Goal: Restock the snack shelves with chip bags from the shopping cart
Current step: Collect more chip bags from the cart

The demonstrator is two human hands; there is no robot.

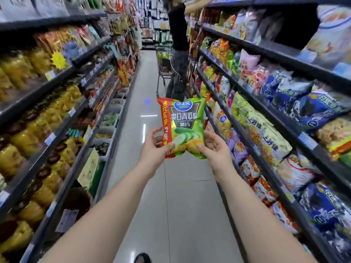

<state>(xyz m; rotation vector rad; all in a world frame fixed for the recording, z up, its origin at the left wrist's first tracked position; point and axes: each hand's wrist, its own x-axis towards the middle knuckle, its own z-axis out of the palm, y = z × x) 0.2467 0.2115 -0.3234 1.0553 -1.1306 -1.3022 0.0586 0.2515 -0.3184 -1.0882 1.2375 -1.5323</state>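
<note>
Reaching forward on two bare forearms over the pale tiled floor (176,196), with the toe of a dark shoe (142,258) just inside the bottom edge. Gripping with the left hand (154,147): thumb pressed on the front of the chip bag (182,122) at its lower left corner, fingers curled round behind the red side strip. Cupping with the right hand (214,149) at the lower right corner: thumb laid on the front, palm turned up, fingers loosely spread and bent behind the bag's edge. Held upright between the two hands in mid-air over the middle of the aisle, printed face to the camera: green, with cucumber slices and chips pictured, a blue oval logo at the top and a red band down its left side. Apart from the shelving on both sides. Flanked on the right by dark snack shelves (281,188) packed with bags in blue, yellow, pink and white, price tags along the rails; on the left by left shelves (57,149) of yellow packets, blurred, with a yellow starburst tag (58,59) higher up. Farther down the aisle, close to the right-hand side, a wire shopping cart (163,69), contents too small to tell. Just beside it, another person (178,40) in dark clothes, arm raised to an upper shelf.
</note>
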